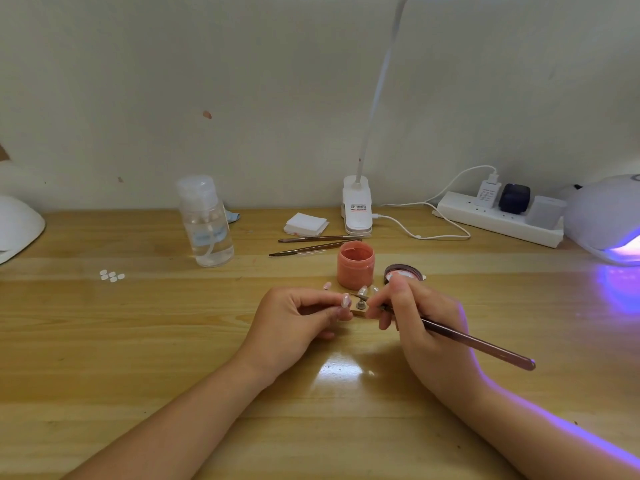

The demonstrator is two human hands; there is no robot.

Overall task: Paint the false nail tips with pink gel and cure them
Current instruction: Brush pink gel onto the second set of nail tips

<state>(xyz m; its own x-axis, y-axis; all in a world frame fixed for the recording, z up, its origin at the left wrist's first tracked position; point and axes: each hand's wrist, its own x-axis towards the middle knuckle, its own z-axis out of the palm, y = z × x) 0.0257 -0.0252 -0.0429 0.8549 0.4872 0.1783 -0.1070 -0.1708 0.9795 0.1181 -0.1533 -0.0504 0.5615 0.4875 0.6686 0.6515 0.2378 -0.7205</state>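
Observation:
My left hand (298, 315) pinches a small wooden holder (358, 311) that carries several false nail tips (362, 291) on short stands. My right hand (415, 317) grips a long brown brush (478, 342), its tip reaching over the holder toward a nail tip. An open pink gel jar (355, 265) stands just behind the hands, its lid (403, 273) lying to the right. A curing lamp (609, 220) glows violet at the far right edge.
A clear pump bottle (206, 221) stands at back left. Two spare brushes (311, 244), a stack of white pads (306, 224), a clip lamp base (357, 206) and a power strip (498, 218) line the back. Loose white tips (112, 275) lie left. A white dome-shaped thing (17, 226) sits far left.

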